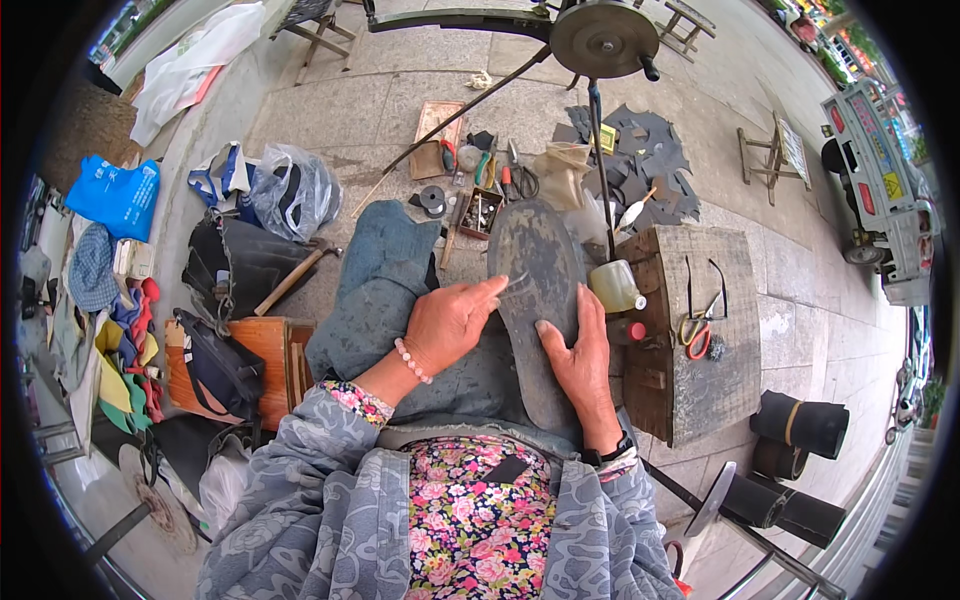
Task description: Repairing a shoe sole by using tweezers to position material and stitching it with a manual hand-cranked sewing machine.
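Well, fingers against a scuffed, waisted sole

A: Specify the floor.
B: Grey stone paving slabs, outdoors, under diffuse daylight.
A: Specify the furniture.
B: Weathered wooden crate: near right. Orange wooden box: near left. Wooden stool: far right. Second stool: far, right of centre.
A: Specify the surroundings.
B: Light-coloured truck with red rear lights: far right. Pale border strip: along the left side.
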Available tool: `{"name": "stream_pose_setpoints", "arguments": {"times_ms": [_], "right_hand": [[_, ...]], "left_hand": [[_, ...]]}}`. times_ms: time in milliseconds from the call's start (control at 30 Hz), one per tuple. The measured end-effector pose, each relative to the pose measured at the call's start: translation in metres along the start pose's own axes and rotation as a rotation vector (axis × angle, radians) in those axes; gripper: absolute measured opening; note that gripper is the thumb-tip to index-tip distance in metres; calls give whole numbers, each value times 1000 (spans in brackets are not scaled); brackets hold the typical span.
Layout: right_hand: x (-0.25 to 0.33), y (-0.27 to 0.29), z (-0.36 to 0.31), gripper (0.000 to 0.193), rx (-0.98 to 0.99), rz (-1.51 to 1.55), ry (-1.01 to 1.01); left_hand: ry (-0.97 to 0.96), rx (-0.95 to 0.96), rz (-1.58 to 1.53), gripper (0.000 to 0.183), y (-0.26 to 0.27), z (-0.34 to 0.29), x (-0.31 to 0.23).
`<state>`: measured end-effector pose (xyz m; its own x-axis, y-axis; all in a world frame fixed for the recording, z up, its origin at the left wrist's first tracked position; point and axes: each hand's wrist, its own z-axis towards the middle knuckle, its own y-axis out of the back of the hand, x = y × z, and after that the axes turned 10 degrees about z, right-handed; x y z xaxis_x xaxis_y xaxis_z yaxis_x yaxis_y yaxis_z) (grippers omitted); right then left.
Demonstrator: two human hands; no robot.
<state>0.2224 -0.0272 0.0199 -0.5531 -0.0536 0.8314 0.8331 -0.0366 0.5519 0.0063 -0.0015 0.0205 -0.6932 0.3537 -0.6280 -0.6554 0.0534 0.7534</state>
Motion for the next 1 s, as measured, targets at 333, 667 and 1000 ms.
{"name": "stream_pose_setpoints", "arguments": {"times_ms": [333, 667, 1000], "right_hand": [[1, -1, 1, 72, -6, 15, 3], [1, 0, -2, 72, -8, 28, -11], [2, 0, 0, 72, -7, 18, -9]], "left_hand": [[-17, -110, 1, 30, -8, 0, 8], [-50, -59, -62, 28, -10, -3, 5], [-27, -14, -60, 29, -9, -2, 4]]}}
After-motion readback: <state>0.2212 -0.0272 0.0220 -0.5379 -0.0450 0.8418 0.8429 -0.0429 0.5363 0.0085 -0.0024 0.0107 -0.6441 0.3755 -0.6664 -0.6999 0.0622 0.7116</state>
